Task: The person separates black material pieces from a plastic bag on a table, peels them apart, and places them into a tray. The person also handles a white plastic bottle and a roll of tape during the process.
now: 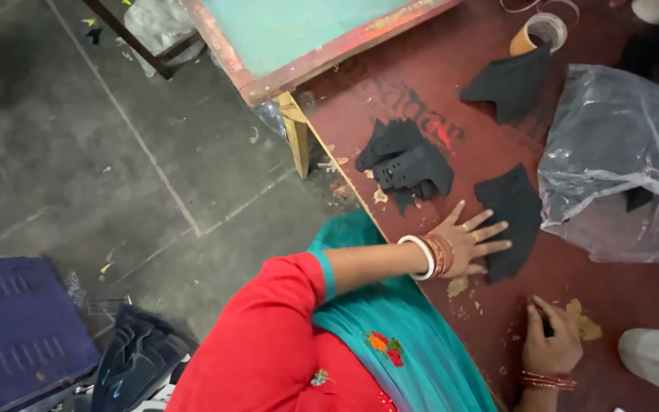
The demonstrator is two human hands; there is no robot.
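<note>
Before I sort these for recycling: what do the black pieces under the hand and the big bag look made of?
Black pieces: probably felt or soft fabric, matte, flat-cut edges. Bag: thin clear plastic, glossy and crinkled. The left hand lies flat on one piece.

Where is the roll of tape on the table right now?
In the head view the tape roll sits at the upper right of the red-brown table, just above a black cut piece.

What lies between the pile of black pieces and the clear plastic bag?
In the head view, one flat black piece lies between the pile and the bag, under the left hand's fingertips.
</note>
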